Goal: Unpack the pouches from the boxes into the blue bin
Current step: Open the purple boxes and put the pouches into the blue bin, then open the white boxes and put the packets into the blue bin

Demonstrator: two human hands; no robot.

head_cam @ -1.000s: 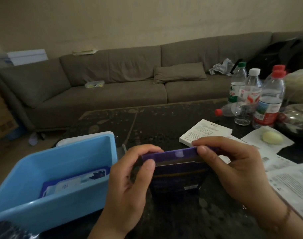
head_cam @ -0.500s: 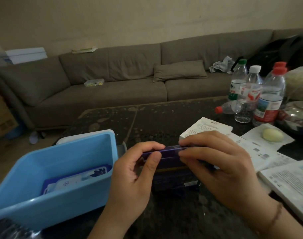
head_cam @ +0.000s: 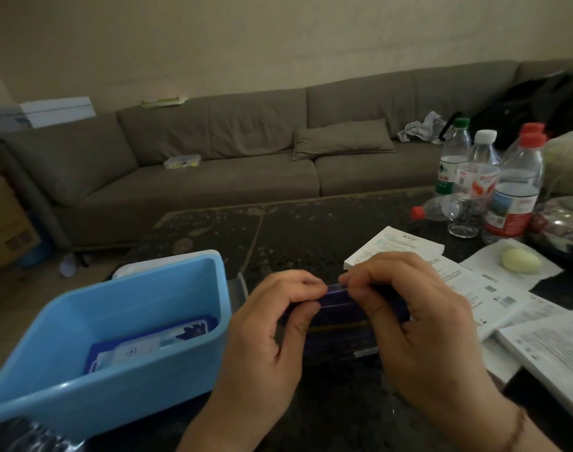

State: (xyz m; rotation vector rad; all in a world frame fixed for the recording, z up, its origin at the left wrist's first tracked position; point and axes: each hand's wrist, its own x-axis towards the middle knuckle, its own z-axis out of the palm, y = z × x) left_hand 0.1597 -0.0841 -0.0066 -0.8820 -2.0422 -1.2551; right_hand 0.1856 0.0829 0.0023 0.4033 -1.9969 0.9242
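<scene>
Fingers (head_cam: 306,282) of the left hand (head_cam: 265,337) and right hand (head_cam: 418,324) pinch the purple box's (head_cam: 339,301) top edge. Beside it on the table (head_cam: 311,236), the blue bin (head_cam: 122,386) holds a pouch (head_cam: 148,344).

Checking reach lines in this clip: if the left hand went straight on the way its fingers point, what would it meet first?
The left hand grips the purple box, fingers pointing right along its top edge. Going on, it would probably first meet the right hand, whose fingertips pinch the same edge almost against it.

Bin (head_cam: 66,347) left of box (head_cam: 340,324); bottles (head_cam: 487,177) far right.
</scene>
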